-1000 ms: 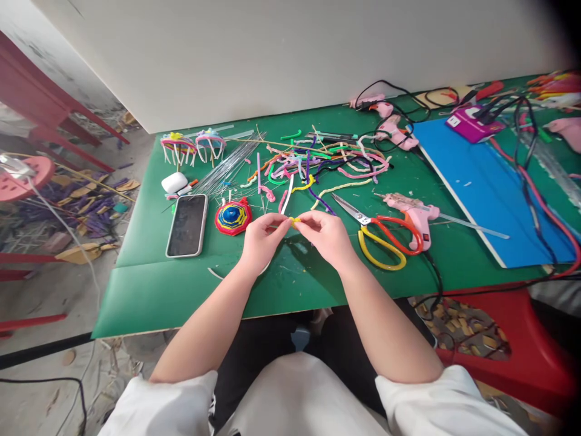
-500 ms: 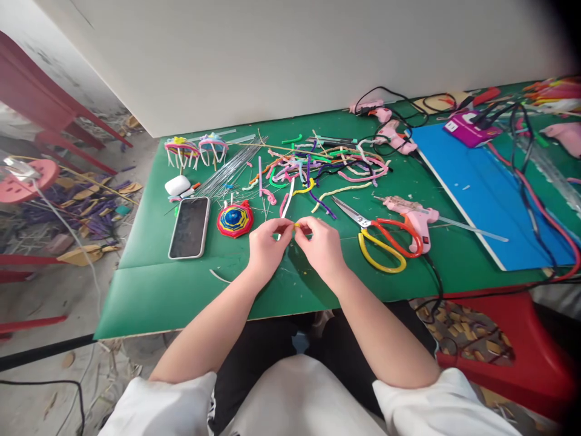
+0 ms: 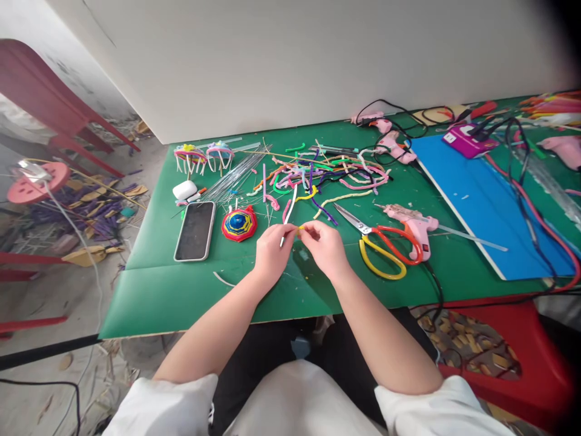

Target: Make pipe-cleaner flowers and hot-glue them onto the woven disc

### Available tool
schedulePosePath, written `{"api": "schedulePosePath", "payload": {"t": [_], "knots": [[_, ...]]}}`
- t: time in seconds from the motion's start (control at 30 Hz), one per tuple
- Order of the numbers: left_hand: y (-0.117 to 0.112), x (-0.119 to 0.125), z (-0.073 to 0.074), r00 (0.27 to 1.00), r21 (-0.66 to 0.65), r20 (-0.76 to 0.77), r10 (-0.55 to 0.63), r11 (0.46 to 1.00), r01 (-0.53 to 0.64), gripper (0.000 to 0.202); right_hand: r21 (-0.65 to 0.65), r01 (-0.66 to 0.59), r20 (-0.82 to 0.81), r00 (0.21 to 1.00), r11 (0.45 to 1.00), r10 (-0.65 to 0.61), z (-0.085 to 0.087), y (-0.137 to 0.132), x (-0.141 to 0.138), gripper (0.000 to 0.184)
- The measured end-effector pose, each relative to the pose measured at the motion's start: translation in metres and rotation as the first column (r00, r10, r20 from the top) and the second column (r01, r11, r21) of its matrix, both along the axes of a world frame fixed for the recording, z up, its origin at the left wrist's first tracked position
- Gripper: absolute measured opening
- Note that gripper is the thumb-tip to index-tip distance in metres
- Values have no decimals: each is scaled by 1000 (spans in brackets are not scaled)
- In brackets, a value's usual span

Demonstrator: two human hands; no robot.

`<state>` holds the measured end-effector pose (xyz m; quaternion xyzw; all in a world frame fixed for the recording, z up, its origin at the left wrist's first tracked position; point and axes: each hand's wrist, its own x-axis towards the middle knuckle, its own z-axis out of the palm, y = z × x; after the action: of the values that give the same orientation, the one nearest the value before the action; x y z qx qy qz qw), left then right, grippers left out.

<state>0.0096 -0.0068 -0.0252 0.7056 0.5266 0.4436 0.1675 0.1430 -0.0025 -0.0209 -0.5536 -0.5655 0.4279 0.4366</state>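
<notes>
My left hand (image 3: 273, 249) and my right hand (image 3: 325, 247) meet over the near part of the green table (image 3: 158, 297), fingertips pinched on a tiny yellow piece (image 3: 300, 229), seemingly of pipe cleaner. Most of the piece is hidden by the fingers. A white strip (image 3: 292, 204) runs past my left fingers; whether they touch it I cannot tell. Left of my left hand lies a round red, yellow and blue pipe-cleaner disc (image 3: 239, 223). Scissors (image 3: 376, 241) with orange and yellow handles rest to the right of my right hand.
Beyond the hands is a heap of coloured pipe cleaners (image 3: 318, 172) beside thin wires (image 3: 238, 172). At left are a phone (image 3: 195, 231), a white case (image 3: 184, 190) and two small umbrella-like pieces (image 3: 189, 156). A pink glue gun (image 3: 415, 227) and blue board (image 3: 481, 212) lie at right.
The view has shifted slightly, so the table things sit a little lower and further right. Both hands keep their pinch on the yellow piece, with the fingers slightly re-angled.
</notes>
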Motion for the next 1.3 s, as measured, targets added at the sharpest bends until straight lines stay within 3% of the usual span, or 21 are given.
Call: {"api": "schedulePosePath", "payload": {"t": [0.1,0.17,0.33,0.57,0.67,0.77,0.87,1.1,1.3], "knots": [[-1,1,1,998,92,-59,-13,996,18,13,-67,-37,-153,988,997,26,-4,2,2,18],[0,1,1,1000,55,-16,-12,998,12,13,-77,-52,-187,982,996,37,-4,3,3,19],[1,-1,0,996,-142,94,-2,990,15,16,10,-62,-27,998,998,62,5,1,6,17],[-2,1,-1,998,-81,-59,-28,996,23,20,80,-86,164,984,993,72,10,-2,8,16],[-2,2,1,995,-37,-73,-75,997,72,20,72,-109,137,986,991,98,10,-2,11,15],[-1,2,3,995,-39,-57,-86,996,84,20,22,-125,10,992,992,124,11,-2,13,16],[-1,5,5,997,-130,32,-73,989,76,21,6,-64,-58,996,998,64,12,-3,16,17],[-3,13,6,960,-254,280,-20,963,94,20,91,-13,73,997,996,6,15,-7,22,15],[-4,22,12,791,-416,597,135,895,161,20,36,-2,-57,998,999,4,19,-6,31,19]]}}
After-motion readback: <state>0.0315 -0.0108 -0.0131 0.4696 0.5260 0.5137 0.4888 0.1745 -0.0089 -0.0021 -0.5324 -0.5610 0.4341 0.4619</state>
